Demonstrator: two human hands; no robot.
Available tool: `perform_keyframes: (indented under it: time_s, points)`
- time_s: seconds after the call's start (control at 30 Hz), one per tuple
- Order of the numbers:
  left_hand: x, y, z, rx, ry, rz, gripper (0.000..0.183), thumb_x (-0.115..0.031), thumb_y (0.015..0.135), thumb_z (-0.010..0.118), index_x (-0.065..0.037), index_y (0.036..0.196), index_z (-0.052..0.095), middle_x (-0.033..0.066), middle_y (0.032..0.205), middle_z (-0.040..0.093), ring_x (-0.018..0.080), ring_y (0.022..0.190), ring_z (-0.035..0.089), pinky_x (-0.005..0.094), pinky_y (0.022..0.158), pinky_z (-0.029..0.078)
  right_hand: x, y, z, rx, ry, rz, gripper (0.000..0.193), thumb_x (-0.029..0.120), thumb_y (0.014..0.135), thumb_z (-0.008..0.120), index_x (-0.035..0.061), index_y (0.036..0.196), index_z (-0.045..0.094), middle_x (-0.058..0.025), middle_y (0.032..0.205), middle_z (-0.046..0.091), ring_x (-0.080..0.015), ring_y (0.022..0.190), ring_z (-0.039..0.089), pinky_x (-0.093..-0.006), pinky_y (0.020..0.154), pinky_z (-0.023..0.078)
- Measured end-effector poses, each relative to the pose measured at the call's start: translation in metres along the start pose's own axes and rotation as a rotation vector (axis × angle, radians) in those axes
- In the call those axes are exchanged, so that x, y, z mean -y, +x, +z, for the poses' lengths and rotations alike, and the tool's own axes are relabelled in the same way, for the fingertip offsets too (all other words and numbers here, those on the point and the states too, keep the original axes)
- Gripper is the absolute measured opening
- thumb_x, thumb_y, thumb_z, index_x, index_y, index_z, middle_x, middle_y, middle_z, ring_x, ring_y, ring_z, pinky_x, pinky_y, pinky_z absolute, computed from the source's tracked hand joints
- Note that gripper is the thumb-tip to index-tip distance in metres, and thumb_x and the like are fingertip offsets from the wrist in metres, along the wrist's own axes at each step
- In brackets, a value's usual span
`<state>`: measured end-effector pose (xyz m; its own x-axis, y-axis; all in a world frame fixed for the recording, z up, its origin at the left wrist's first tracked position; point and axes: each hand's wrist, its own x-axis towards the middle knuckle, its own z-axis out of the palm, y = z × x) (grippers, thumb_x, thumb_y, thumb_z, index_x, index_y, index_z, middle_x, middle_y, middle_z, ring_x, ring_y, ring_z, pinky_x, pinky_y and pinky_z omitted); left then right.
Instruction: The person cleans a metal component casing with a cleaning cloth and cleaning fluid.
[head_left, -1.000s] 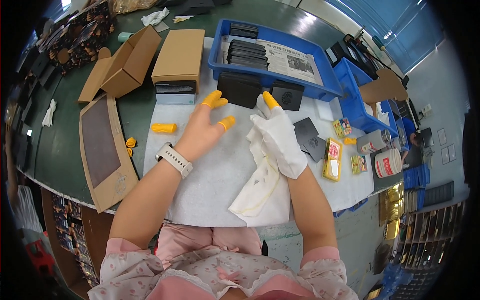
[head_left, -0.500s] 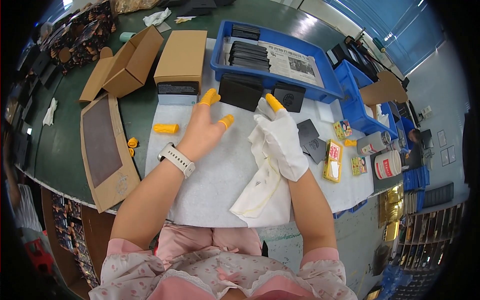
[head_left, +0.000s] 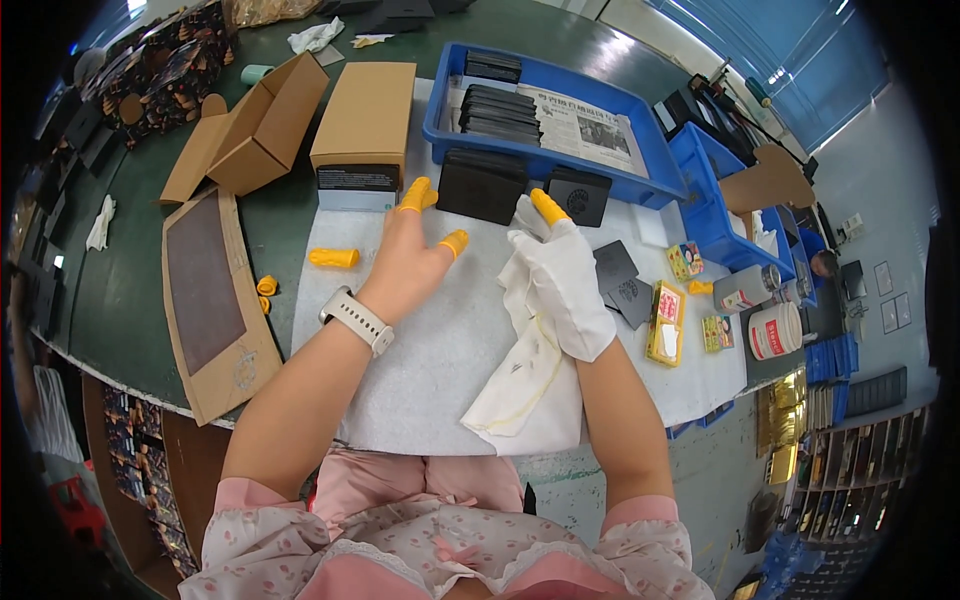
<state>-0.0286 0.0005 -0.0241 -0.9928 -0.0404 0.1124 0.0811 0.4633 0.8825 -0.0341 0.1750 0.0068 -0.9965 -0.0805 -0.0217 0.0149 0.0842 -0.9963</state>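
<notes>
Yellow finger cots cover the tips of my left hand (head_left: 405, 262), which is otherwise bare. Its thumb and fingers are apart with nothing between them, the fingertips just left of a black stack of flat square pieces (head_left: 482, 187). My right hand (head_left: 568, 275) wears a white glove with a yellow cot on one finger. From its grip a white cloth (head_left: 530, 385) with dark smudges hangs down over the mat. The right fingertips lie close to a black square piece with a round emblem (head_left: 577, 196); whether they touch it I cannot tell.
Behind the stacks, a blue tray (head_left: 655, 185) holds newspaper and more black pieces. Brown cardboard boxes (head_left: 365, 110) stand left, beside a flat cardboard piece (head_left: 220, 350). Loose black squares (head_left: 632, 300), a yellow box (head_left: 666, 322) and a white tub (head_left: 775, 331) are on the right.
</notes>
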Motion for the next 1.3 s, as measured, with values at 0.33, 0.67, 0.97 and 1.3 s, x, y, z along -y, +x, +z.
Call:
perform_keyframes:
  time_s: [0.33, 0.67, 0.97, 1.3]
  points:
    - [0.005, -0.002, 0.004, -0.04, -0.155, 0.146, 0.07, -0.012, 0.078, 0.064, 0.006, 0.135, 0.028, 0.0252, 0.132, 0.042, 0.032, 0.125, 0.042, 0.0372, 0.103, 0.034, -0.013, 0.012, -0.005, 0.039, 0.117, -0.041, 0.06, 0.004, 0.084, 0.057, -0.0025, 0.137, 0.031, -0.0172, 0.14, 0.038, -0.0257, 0.129, 0.039, -0.0313, 0.106, 0.03]
    - [0.003, -0.004, 0.002, -0.007, -0.024, 0.198, 0.071, -0.018, 0.078, 0.064, 0.009, 0.134, 0.03, 0.0305, 0.124, 0.048, 0.0401, 0.117, 0.047, 0.0377, 0.098, 0.037, -0.007, 0.012, -0.006, 0.041, 0.072, -0.025, 0.061, 0.002, 0.083, 0.058, -0.0026, 0.137, 0.031, -0.0171, 0.14, 0.037, -0.0244, 0.129, 0.038, -0.0297, 0.106, 0.029]
    - [0.01, -0.013, 0.003, -0.07, 0.056, 0.29, 0.067, -0.014, 0.079, 0.062, 0.008, 0.134, 0.031, 0.0251, 0.125, 0.049, 0.0369, 0.113, 0.049, 0.0388, 0.092, 0.04, 0.018, -0.004, 0.0, -0.088, -0.163, 0.018, 0.054, 0.01, 0.081, 0.064, -0.0011, 0.13, 0.043, -0.0125, 0.113, 0.058, -0.0134, 0.096, 0.056, -0.0251, 0.084, 0.043]
    - [-0.019, -0.043, -0.004, -0.063, 0.356, 0.275, 0.072, -0.027, 0.074, 0.071, 0.007, 0.128, 0.039, 0.0242, 0.12, 0.051, 0.0351, 0.11, 0.05, 0.0412, 0.091, 0.039, 0.017, -0.009, -0.003, -0.213, 0.042, 0.055, 0.061, 0.015, 0.076, 0.073, -0.0004, 0.128, 0.047, -0.0056, 0.081, 0.065, -0.007, 0.066, 0.057, -0.0226, 0.058, 0.046]
